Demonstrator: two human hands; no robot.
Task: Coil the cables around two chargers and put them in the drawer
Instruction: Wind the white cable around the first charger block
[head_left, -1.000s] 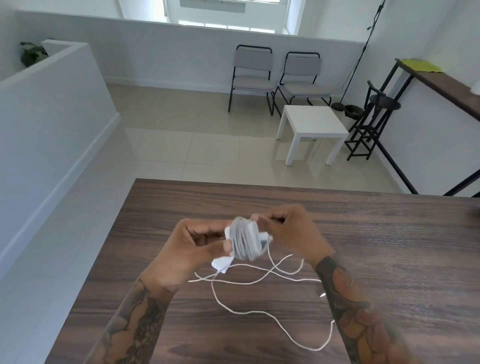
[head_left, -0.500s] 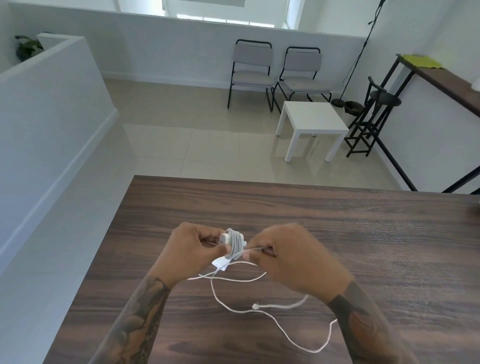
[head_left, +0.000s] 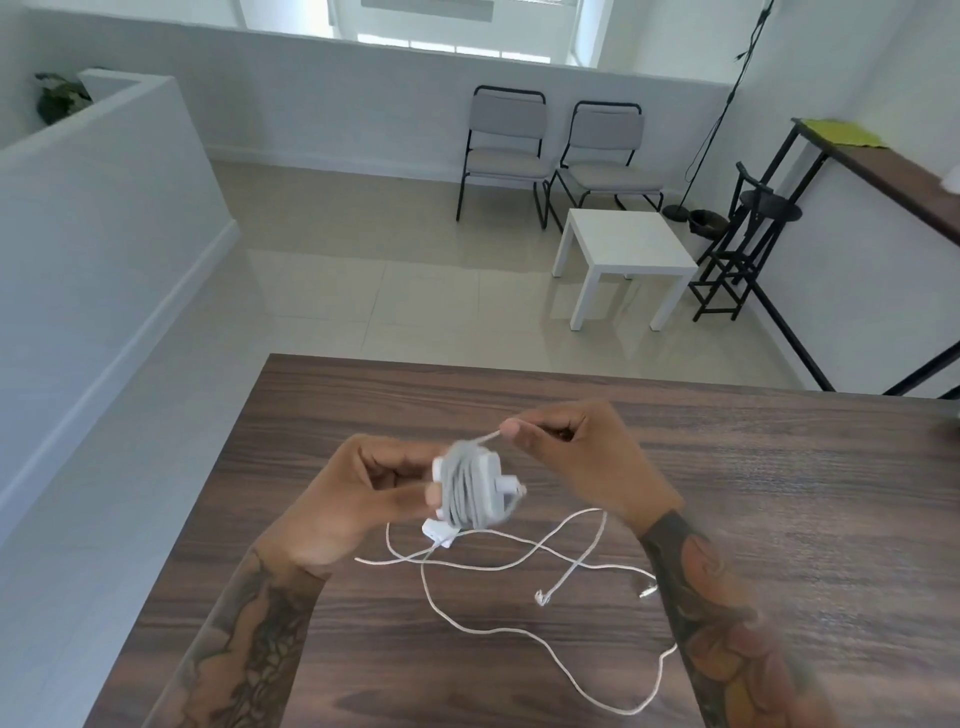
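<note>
A: From the head view, how many chargers do you count?

B: 2. 1 white charger is held above the brown wooden surface, with many turns of cable wound round it. The second charger lies on the surface just below it, mostly hidden by the first.

A: And the hands?

B: 2 hands. The left hand has its fingers curled round the wound charger and grips it at its left side. The right hand is up and to the right, its thumb and fingers pinching the cable, which runs taut from the pinch down to the coil.

A: What about the loose cable?

B: White loose cable lies in loops on the surface between the 2 forearms. I see 2 free ends, one plug end and another plug end just beside the right forearm. Which cable belongs to which charger I cannot tell.

A: Anything beyond the surface?

B: 2 grey chairs against the far low wall, 1 small white table in front of them, and 1 black stool beside a narrow dark shelf at the right.
</note>
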